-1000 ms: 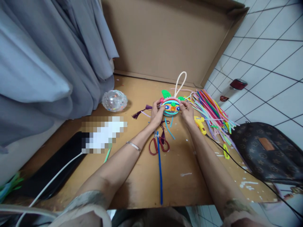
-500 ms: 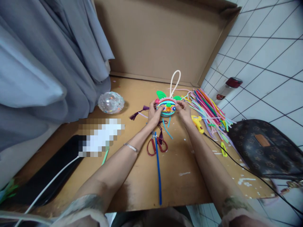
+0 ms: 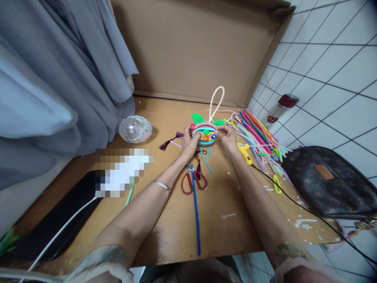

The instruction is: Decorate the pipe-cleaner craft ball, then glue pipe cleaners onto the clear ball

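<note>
Between my hands is a colourful round ornament (image 3: 205, 136) with a blue eye, an orange nose, green leaf-like pieces and a tall cream loop (image 3: 217, 100) on top. My left hand (image 3: 190, 140) is closed on its left side, thumb across the front. At the right edge, the fingers of my right hand (image 3: 226, 137) pinch the ornament near the blue eye. Thin blue strips (image 3: 207, 159) hang or lie just below it. Red-handled scissors (image 3: 194, 184) lie nearer me, with a long blue stem (image 3: 196, 216) across them. Purple tassels (image 3: 171, 142) rest beside my left hand.
A yellow glue gun (image 3: 245, 153) with a black cord lies right of my right hand. Behind it are many coloured stems (image 3: 259, 131). A dark patterned bag (image 3: 330, 181) sits at the right, a clear speckled ball (image 3: 135, 129) at the left. A cardboard panel (image 3: 191, 51) stands behind.
The whole view has shifted slightly, so everything appears a little further left. Both hands stay on the ornament, with the right fingertips slightly changed in position at its edge.
</note>
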Demonstrator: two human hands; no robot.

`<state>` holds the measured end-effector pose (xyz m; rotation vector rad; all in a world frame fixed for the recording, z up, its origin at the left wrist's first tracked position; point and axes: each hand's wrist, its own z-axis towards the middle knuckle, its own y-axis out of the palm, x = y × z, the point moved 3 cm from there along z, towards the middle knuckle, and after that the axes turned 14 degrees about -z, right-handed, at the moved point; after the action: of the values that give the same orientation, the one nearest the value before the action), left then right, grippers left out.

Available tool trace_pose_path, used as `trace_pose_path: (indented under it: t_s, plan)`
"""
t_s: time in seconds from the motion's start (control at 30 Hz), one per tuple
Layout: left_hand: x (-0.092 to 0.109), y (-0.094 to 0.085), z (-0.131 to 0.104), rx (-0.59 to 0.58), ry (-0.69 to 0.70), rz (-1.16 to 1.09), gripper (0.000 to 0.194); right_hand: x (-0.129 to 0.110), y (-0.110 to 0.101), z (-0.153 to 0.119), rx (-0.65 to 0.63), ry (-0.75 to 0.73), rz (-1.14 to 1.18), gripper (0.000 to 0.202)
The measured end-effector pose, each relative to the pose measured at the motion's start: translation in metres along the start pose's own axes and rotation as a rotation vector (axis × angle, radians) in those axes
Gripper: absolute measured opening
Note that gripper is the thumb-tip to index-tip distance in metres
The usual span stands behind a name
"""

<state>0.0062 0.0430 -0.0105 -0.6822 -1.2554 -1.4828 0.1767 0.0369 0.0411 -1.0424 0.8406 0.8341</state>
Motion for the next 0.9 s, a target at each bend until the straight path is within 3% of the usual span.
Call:
trace_pose_path:
  t_s: [0.4, 0.9]
  plan:
    - [0.009, -0.002, -0.003, 0.047, -0.041, 0.012, 0.051, -0.008, -0.005, -0.007, -0.079, 0.062, 0.048, 0.031]
    - [0.007, -0.002, -0.004, 0.045, -0.047, 0.017, 0.049, -0.006, -0.001, -0.002, -0.030, 0.011, -0.005, 0.020]
